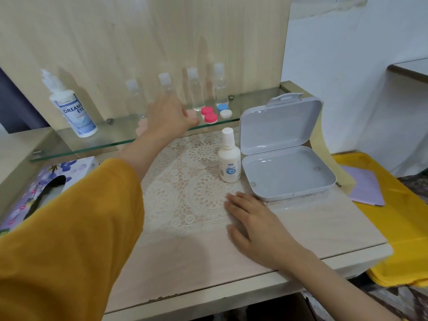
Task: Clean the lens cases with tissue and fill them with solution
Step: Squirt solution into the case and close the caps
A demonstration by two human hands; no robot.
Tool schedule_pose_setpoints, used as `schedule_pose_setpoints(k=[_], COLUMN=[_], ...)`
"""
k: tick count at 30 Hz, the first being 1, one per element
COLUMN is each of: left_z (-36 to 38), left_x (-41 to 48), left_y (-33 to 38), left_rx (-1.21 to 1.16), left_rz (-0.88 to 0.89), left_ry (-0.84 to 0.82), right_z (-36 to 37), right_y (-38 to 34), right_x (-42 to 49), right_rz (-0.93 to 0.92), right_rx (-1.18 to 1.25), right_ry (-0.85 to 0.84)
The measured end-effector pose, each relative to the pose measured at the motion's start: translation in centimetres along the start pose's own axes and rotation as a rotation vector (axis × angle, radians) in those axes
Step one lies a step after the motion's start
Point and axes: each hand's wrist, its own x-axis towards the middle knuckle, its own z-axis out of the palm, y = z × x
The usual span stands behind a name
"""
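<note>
On the glass shelf [104,140] stand a red lens case [209,115], a blue-and-white lens case [224,110] and a pale pink one [191,114] partly behind my left hand. My left hand [168,114] reaches over the shelf edge toward the pink case, fingers extended; whether it touches the case is hidden. My right hand [253,224] lies flat and relaxed on the table, holding nothing. A small white solution bottle [228,156] stands on the lace mat [196,181]. A floral tissue box [46,188] sits at the left under my sleeve.
A large white solution bottle [71,107] and several clear travel bottles [194,89] stand on the shelf. An open grey plastic box [284,154] sits right of the small bottle. A yellow tray [403,216] with a purple pad [366,188] lies beyond the table's right edge.
</note>
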Motion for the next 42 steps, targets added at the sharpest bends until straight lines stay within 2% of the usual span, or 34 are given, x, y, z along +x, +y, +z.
schedule_pose_setpoints(k=[12,19,22,27,38,42], left_z=[-0.1,-1.9,-1.7,-1.0,-0.9,-0.7], left_x=[0.5,0.8,1.0,1.2,0.9,1.0], left_y=[-0.1,0.9,1.6,1.3,0.8,1.6], left_rx=[0.011,-0.03,0.008,0.08,-0.025,-0.061], left_rz=[0.042,0.185,0.245,0.232,0.273,0.324], left_ry=[-0.043,-0.067,-0.123,-0.126,-0.106,-0.147], right_z=[0.0,0.2,0.1,0.1,0.1,0.0], right_y=[0.1,0.1,0.1,0.1,0.1,0.1], right_x=[0.0,-0.1,-0.1,-0.1,-0.1,-0.1], right_rz=[0.0,0.006,0.005,0.008,0.011,0.017], right_rx=[0.008,0.026,0.023,0.044,0.043,0.053], right_ry=[0.005,-0.008,-0.01,-0.024,-0.036,-0.041])
